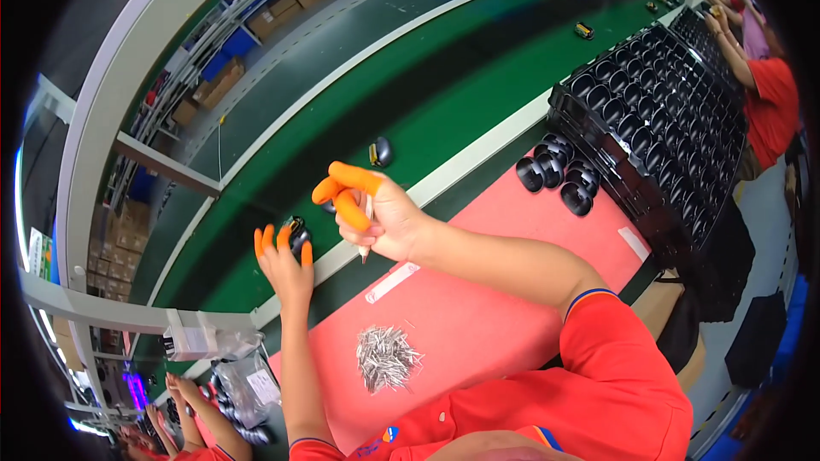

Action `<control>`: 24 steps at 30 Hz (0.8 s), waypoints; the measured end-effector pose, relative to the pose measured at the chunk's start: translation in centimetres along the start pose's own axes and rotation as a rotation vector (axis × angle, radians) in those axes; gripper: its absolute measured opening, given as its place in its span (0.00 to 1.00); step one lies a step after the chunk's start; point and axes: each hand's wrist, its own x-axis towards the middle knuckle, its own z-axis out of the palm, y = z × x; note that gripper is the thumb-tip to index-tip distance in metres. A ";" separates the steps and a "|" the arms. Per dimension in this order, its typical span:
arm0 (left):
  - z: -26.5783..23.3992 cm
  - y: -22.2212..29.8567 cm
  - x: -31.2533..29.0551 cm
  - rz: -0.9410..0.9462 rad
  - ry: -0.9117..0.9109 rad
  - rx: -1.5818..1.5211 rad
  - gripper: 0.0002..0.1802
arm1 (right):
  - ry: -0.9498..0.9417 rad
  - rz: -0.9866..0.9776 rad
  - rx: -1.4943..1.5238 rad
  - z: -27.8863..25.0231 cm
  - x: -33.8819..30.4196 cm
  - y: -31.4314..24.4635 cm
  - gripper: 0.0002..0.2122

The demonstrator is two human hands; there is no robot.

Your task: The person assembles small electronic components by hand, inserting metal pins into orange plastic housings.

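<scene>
My left hand (286, 271), in orange finger cots, reaches over the green conveyor belt with its fingers spread. A black rounded device (299, 237) with a yellowish part lies at its index finger and thumb; whether they touch cannot be seen. My right hand (389, 218), also in orange cots, is closed around a slim, pale, pointed tool (365, 251), its tip downward; the fingers hide most of it. Just beyond the right hand, another black device (382, 152) rests on the belt. A pile of small silvery pins (386, 358) lies on the pink mat (478, 324).
Black rounded shells (555, 166) sit on the mat's right part, beside stacked black trays (658, 111) of similar shells. Clear plastic bags (248, 384) lie at left. Farther along the belt (478, 60) are more devices (583, 30). Co-workers (769, 102) stand at both sides.
</scene>
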 end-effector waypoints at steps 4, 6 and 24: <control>0.6 -1.7 -2.1 -0.086 -0.063 -0.011 0.18 | 0.099 0.048 -0.102 -0.3 -0.1 0.9 0.19; 0.9 -2.3 -2.5 -0.123 -0.075 -0.056 0.15 | 0.100 0.078 -0.136 -0.4 -0.5 1.2 0.16; 1.6 1.1 2.4 -0.192 -0.018 -0.696 0.17 | 0.490 0.129 -0.529 -6.2 0.6 3.8 0.15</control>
